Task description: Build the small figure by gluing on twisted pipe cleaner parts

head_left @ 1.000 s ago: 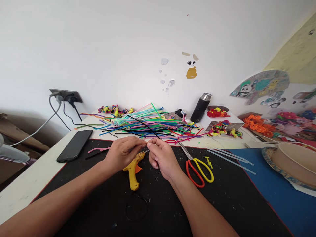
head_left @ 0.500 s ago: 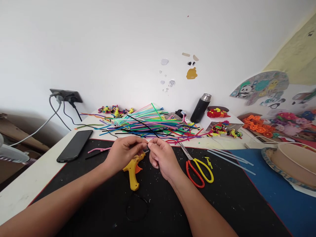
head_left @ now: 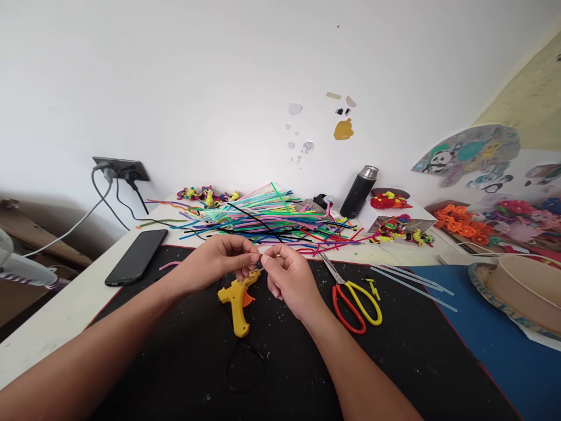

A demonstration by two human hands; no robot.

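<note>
Over the black mat [head_left: 175,362], my left hand [head_left: 219,260] and my right hand [head_left: 291,278] meet fingertip to fingertip. Both are pinched closed. Whatever lies between the fingertips is small and dark and too hidden to name. Just below my left fingers a yellow glue gun [head_left: 239,307] with an orange trigger rests on the mat. Scissors [head_left: 339,280] with one red and one yellow handle lie to the right of my right hand. A pink pipe cleaner piece [head_left: 170,265] shows beyond my left wrist.
Behind the hands spreads a pile of coloured pipe cleaners [head_left: 254,216]. A phone [head_left: 137,257] lies at left. Clear glue sticks [head_left: 414,286], a black flask [head_left: 359,193] and a round basket-like container [head_left: 517,298] are at right. Small pipe cleaner figures [head_left: 208,196] sit by the wall.
My left hand has shifted slightly, its forearm now covering more of the pink piece and hiding most of the black one. Both hands stay pinched together. The view has moved a little.
</note>
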